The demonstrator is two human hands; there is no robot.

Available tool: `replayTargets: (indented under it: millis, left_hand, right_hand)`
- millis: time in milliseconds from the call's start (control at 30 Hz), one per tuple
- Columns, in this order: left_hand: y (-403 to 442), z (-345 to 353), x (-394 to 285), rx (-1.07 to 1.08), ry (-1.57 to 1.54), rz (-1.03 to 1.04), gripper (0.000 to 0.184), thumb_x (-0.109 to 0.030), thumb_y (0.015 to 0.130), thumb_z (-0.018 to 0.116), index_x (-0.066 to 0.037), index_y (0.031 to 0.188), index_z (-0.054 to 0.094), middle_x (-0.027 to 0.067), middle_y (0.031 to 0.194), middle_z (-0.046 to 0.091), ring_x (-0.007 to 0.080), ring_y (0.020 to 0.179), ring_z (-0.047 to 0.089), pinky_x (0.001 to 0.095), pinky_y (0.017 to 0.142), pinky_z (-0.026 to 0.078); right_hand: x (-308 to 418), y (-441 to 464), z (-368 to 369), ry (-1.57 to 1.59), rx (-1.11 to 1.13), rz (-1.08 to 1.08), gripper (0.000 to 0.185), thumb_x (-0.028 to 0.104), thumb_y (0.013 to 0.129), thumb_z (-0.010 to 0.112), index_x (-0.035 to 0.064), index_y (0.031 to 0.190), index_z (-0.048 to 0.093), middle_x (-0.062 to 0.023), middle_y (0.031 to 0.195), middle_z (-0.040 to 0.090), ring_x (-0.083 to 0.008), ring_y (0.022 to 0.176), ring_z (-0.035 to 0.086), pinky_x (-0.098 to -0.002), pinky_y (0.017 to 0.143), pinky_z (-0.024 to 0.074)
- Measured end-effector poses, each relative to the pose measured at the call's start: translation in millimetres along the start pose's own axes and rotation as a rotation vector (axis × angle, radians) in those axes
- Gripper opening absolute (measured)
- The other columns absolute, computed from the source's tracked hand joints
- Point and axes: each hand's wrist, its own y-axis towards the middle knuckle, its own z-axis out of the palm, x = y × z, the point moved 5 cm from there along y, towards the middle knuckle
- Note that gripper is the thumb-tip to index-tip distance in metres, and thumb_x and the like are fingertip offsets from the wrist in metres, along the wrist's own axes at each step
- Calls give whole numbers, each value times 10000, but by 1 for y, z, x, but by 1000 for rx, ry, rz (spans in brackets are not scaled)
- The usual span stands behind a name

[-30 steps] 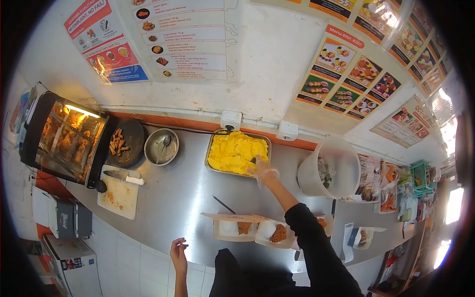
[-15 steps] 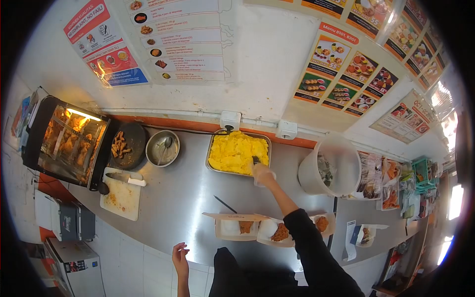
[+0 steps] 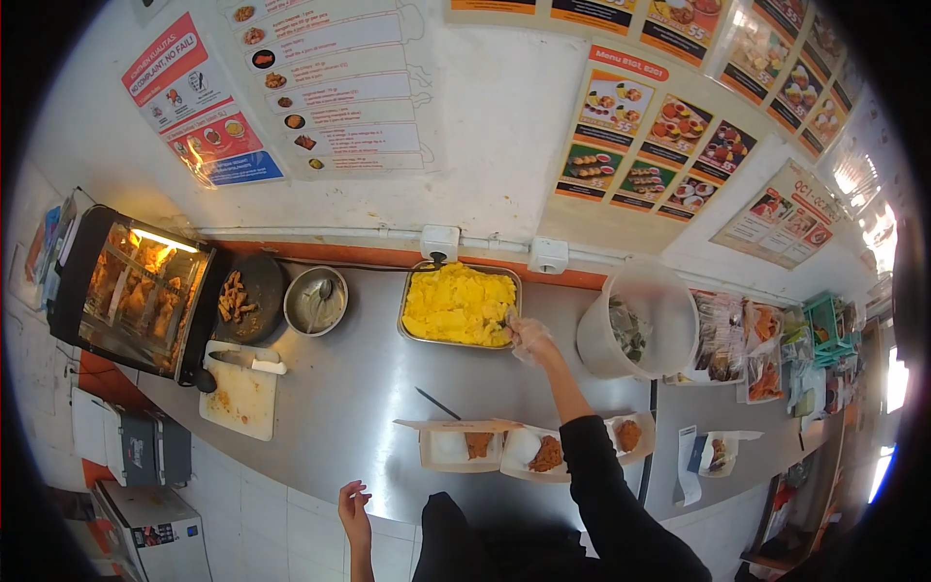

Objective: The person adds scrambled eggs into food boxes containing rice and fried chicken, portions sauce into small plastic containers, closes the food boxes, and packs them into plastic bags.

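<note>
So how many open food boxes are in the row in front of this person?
3. The left box and middle box stand side by side; the right box is past the right sleeve, which may hide part of the row.

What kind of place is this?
Likely a fried-food takeaway kitchen: there's a lit warmer with fried-looking pieces inside, menus on the wall, and open food boxes on the counter.

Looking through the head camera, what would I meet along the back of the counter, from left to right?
Food warmer, dark pan, metal bowl, metal tray of yellow food, gloved right hand, white bucket, green basket.
</note>
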Motion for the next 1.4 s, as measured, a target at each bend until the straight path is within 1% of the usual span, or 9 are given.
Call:
replayTargets:
  millis: [267, 500, 667, 833, 967, 1200, 1300, 1367, 1400]
  left_hand:
    - [-7, 6, -2, 17, 10, 36, 212, -39, 961, 446, -3, 1134, 564, 102, 1048, 607, 162, 899, 603, 308, 809, 527]
    - [-23, 13, -1, 51, 18, 54, 201, -47, 965, 458, -3, 1131, 562, 101, 1067, 594, 157, 931, 592, 297, 801, 523]
    - [-36, 32, 13, 139, 64, 76, 204, -55, 966, 461, -7, 1140, 558, 95, 1071, 584, 158, 951, 584, 298, 808, 518]
    - [-64, 62, 4, 230, 122, 124, 212, -83, 972, 466, -11, 1151, 555, 89, 1062, 575, 152, 936, 570, 293, 803, 507]
    - [-81, 79, 18, 261, 136, 207, 239, -107, 983, 450, -18, 1184, 543, 79, 1057, 564, 154, 910, 563, 282, 787, 490]
    - [-150, 140, -7, 267, 147, 196, 263, -99, 981, 442, -37, 1221, 528, 72, 1087, 548, 139, 884, 543, 273, 802, 469]
    - [-178, 162, -5, 263, 151, 193, 271, -100, 978, 446, -49, 1233, 524, 69, 1096, 543, 137, 869, 545, 273, 806, 467]
    - [-198, 174, -2, 267, 154, 169, 278, -101, 975, 449, -56, 1238, 523, 69, 1099, 545, 139, 870, 549, 276, 806, 469]
    - [-206, 181, -1, 268, 155, 159, 281, -102, 973, 450, -59, 1241, 523, 70, 1101, 546, 140, 870, 551, 278, 805, 470]
  right_hand:
    - [-14, 19, -7, 404, 232, -12, 320, 335, 1008, 498, 82, 820, 555, 40, 609, 402, -57, 480, 335, -218, 404, 247]
    - [50, -94, -16, 600, 290, -143, 280, 291, 989, 542, 70, 823, 584, 34, 632, 466, -62, 453, 331, -207, 402, 238]
    - [29, -186, -86, 575, 408, -136, 228, 279, 980, 557, 82, 876, 606, 48, 649, 470, -40, 467, 320, -205, 412, 225]
    - [-14, -320, -225, 493, 117, -146, 167, 224, 969, 572, 72, 924, 622, 43, 634, 492, -25, 470, 339, -211, 400, 223]
    - [-73, -423, -356, 142, -274, -112, 186, 228, 952, 605, 65, 1028, 647, -3, 782, 653, -11, 549, 497, -162, 415, 326]
    - [-205, -508, -536, 187, -331, 144, 243, 293, 958, 595, 65, 1020, 651, 20, 790, 656, 5, 573, 527, -154, 475, 378]
    - [-263, -509, -578, 180, -352, 216, 229, 278, 978, 539, 81, 977, 654, -5, 770, 646, -98, 600, 579, -227, 496, 450]
    - [-267, -499, -588, -665, -263, 33, 230, 286, 971, 527, 106, 1004, 667, -28, 820, 673, -156, 665, 621, -268, 582, 496]
    - [-278, -488, -590, -750, -250, 13, 217, 274, 958, 528, 126, 1019, 673, -39, 856, 682, -181, 713, 637, -293, 636, 510]
